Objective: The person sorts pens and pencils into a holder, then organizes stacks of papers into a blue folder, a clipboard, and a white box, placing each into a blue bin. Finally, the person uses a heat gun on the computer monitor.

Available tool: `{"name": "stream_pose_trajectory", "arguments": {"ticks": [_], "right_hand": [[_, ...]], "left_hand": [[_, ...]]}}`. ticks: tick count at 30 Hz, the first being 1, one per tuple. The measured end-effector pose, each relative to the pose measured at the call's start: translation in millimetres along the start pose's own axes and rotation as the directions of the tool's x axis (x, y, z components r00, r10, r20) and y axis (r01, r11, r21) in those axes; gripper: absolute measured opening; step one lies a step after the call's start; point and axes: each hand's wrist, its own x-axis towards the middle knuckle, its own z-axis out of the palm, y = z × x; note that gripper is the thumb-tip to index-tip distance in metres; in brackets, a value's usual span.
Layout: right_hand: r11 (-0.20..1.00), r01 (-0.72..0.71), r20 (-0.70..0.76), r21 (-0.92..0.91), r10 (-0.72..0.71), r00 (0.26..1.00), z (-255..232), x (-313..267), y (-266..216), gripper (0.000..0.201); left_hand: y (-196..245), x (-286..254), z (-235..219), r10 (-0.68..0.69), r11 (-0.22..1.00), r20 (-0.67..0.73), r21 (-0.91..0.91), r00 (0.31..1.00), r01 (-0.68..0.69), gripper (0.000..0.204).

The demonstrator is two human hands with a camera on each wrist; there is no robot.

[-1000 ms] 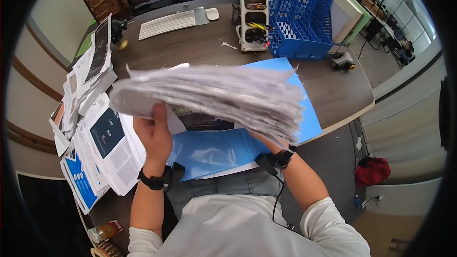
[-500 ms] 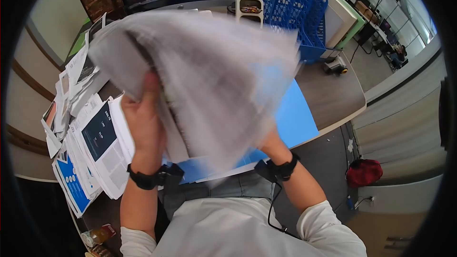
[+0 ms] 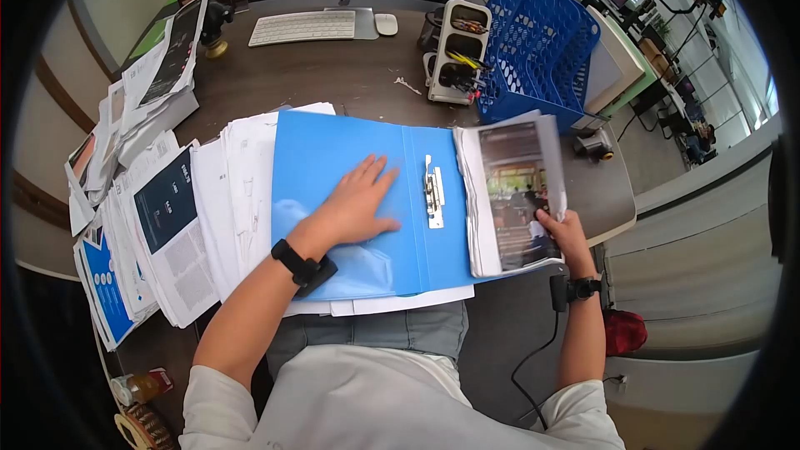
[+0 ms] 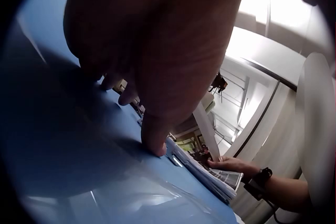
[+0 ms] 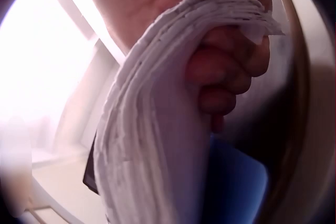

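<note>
My left hand (image 3: 354,204) rests on one opened blue folder (image 3: 333,142) as my right hand (image 3: 569,237) grips one paper stack (image 3: 521,192) at the folder's right side.
The left hand lies flat, fingers spread, holding nothing; the right has its thumb on top of the stack, fingers curled beneath. One metal clip (image 3: 433,192) sits inside the folder. Beyond the folder are one keyboard (image 3: 302,27), one mouse (image 3: 386,25), one pen holder (image 3: 440,54) containing pens, and one blue rack (image 3: 533,104).
</note>
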Motion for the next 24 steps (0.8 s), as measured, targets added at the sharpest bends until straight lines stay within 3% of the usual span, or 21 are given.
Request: {"name": "stream_pose_trajectory", "arguments": {"ticks": [4,5,7,10,11,13,16,20,24], "right_hand": [[0.965,0.057,0.003,-0.255,-0.058,0.998,12,1,3,0.035],[0.967,0.057,0.004,-0.25,-0.058,0.998,16,0,-5,0.035],[0.926,0.167,-0.035,-0.338,-0.189,0.981,30,-6,-17,0.038],[0.926,0.128,-0.025,-0.356,-0.146,0.989,38,-9,-30,0.039],[0.927,0.114,-0.019,-0.356,-0.129,0.991,40,-11,-34,0.039],[0.927,0.14,-0.022,-0.347,-0.157,0.987,41,-10,-28,0.039],[0.931,0.177,-0.016,-0.32,-0.192,0.981,41,-14,-22,0.039],[0.977,0.113,-0.024,-0.181,-0.12,0.993,48,-34,-27,0.036],[0.99,0.027,-0.036,-0.136,-0.032,0.999,56,-43,-23,0.027]], "left_hand": [[20,-3,-19,-0.082,0.993,0.183,0.096,0.98,0.065,0.089],[26,0,-26,-0.083,0.993,0.186,0.101,0.979,0.064,0.089],[36,7,-36,-0.141,0.98,0.343,0.181,0.929,0.082,0.091],[40,32,-41,-0.192,0.981,0.41,0.116,0.892,0.158,0.095],[35,34,-35,-0.19,0.981,0.41,0.116,0.892,0.156,0.095],[19,38,-11,0.013,0.989,0.138,-0.151,0.99,0.008,0.105],[11,43,9,0.098,0.988,0.075,-0.126,0.992,-0.088,0.113],[10,52,21,0.052,0.983,0.116,-0.178,0.992,-0.031,0.111],[18,54,28,-0.035,0.998,0.134,-0.056,0.99,0.042,0.113]]}}
